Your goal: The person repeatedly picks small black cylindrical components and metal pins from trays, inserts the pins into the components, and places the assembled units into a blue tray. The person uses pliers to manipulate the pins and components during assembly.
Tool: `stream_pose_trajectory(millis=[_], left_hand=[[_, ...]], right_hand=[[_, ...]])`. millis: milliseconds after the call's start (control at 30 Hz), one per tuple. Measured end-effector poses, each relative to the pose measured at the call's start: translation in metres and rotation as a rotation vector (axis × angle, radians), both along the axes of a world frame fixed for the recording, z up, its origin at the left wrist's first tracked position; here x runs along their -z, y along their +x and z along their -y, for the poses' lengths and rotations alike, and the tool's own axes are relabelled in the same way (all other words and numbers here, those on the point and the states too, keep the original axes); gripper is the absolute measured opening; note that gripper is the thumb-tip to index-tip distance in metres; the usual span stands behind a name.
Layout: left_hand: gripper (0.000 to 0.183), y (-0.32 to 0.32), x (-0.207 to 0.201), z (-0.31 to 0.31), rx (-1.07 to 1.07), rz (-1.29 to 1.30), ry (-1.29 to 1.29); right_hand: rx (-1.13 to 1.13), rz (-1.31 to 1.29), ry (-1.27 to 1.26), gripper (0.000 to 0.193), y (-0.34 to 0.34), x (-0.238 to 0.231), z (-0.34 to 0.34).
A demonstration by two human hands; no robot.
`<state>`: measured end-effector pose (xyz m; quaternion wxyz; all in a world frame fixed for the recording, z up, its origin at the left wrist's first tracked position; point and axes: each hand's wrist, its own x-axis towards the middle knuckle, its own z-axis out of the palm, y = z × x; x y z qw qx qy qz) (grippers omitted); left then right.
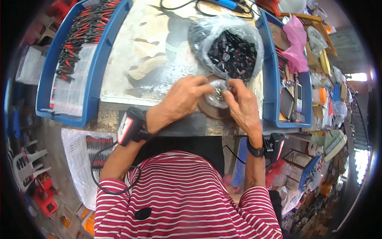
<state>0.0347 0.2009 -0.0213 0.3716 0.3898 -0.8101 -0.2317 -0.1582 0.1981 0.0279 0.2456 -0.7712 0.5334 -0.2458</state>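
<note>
My left hand (185,96) reaches in from the left with its fingers curled together. Its fingertips touch a small clear plastic bag (218,104) that holds tiny shiny metal-looking parts; what they pinch, if anything, is too small to make out. The bag sits in a round brown dish (205,106). On the other side, my right hand (243,104) is closed on a slim grey tool (227,81) that points away from me; its exact kind does not show. Just beyond both hands, a large clear plastic bag (201,44) stands open, full of small black plastic pieces (234,53) with red marks.
A blue tray (92,75) at left holds many red-and-black slender pieces (73,51). Another blue tray (271,93) at right contains a phone (298,97), with pink plastic (295,40) over its far end. A blue-handled tool (227,4) with black cable lies at the back.
</note>
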Motion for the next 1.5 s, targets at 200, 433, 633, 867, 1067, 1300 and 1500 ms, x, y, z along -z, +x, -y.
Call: stream_pose_trajectory(millis=[200,433,633,867,1067,1300,1500], left_hand=[[0.039,0.000,0.001,-0.007,-0.049,0.028,-0.077],[0.038,0.032,-0.025,-0.008,-0.146,0.161,-0.134],[0.036,0.095,-0.065,-0.017,-0.410,0.297,-0.173],[0.026,0.201,-0.086,-0.002,-0.759,0.332,-0.019],[0.031,0.252,-0.047,0.043,-0.757,0.448,-0.010],[0.018,0.255,-0.011,0.075,-0.752,0.503,-0.152],[0.014,0.267,-0.003,0.075,-0.626,0.215,0.000]], right_hand=[[0.063,0.073,0.072,0.045,0.011,-0.011,0.001],[-0.004,0.184,0.191,0.020,0.024,-0.032,-0.005],[-0.074,0.397,0.465,0.018,0.035,-0.041,-0.005],[-0.142,0.558,0.522,0.025,0.054,-0.034,-0.006],[-0.036,0.650,0.495,0.024,0.038,-0.030,0.000],[-0.035,0.600,0.335,0.020,0.033,-0.024,-0.002],[0.017,0.597,0.390,0.019,0.039,-0.027,0.000]])
